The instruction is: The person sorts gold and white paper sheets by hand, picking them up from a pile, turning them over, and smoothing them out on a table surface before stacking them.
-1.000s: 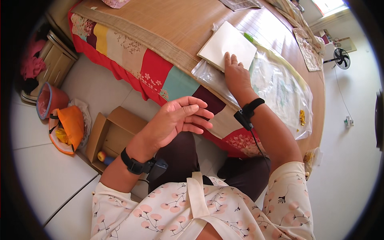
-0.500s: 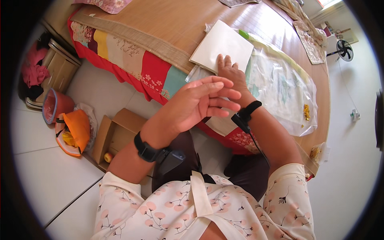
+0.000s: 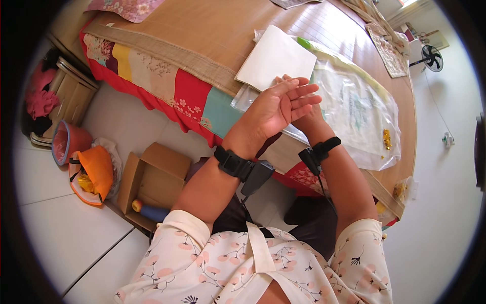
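My left hand point(image 3: 278, 109) is raised in front of my right, palm turned up and to the right, fingers apart and lightly bent, holding nothing. Behind it, my right hand point(image 3: 310, 120) is mostly hidden. Only its fingertips show past the left hand, stretched out at the near edge of a stack of white paper sheets point(image 3: 277, 57). The stack lies at an angle near the edge of the mat-covered bed, with clear plastic under its near corner. To its right lies a large clear plastic bag point(image 3: 354, 114) with a pale printed pattern.
A tan mat point(image 3: 202, 30) covers the bed, above a patchwork cover point(image 3: 190, 93). On the floor at left stand an open cardboard box point(image 3: 164, 177) holding a blue item, an orange bag point(image 3: 96, 169) and a reddish bin point(image 3: 73, 142). A black fan point(image 3: 433, 58) is at far right.
My left hand has moved right and slightly up, and now covers much of my right hand. The right hand has drawn slightly nearer on the paper. More of the box shows.
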